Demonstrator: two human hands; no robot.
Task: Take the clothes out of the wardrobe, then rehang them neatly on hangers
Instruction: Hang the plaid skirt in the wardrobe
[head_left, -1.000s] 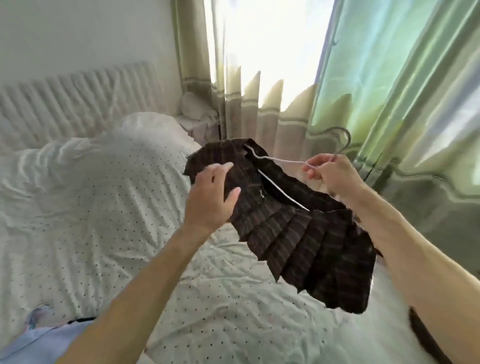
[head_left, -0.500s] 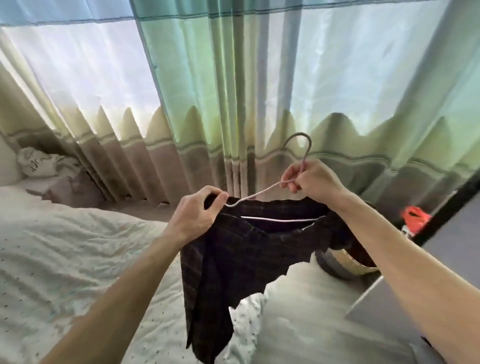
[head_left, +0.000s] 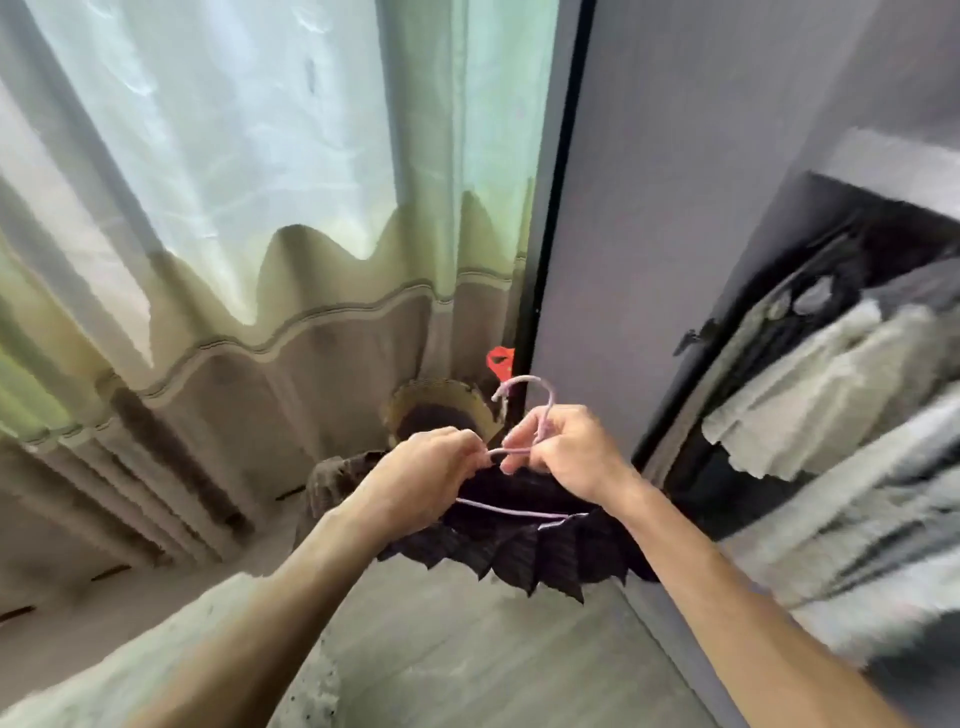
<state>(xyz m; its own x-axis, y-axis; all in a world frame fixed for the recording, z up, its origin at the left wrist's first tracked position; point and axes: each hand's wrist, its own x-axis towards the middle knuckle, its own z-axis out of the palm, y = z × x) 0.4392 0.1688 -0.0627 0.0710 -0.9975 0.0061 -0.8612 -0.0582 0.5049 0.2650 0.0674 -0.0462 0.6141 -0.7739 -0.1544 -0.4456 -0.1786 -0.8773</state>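
While both arms reach forward, right hand (head_left: 569, 449) and left hand (head_left: 423, 475) grip the hanger (head_left: 524, 387) carrying a skirt (head_left: 524, 551).

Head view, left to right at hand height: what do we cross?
curtain → left hand → right hand → wardrobe door → hung clothes. The hanger and skirt span both hands, so they are left out.
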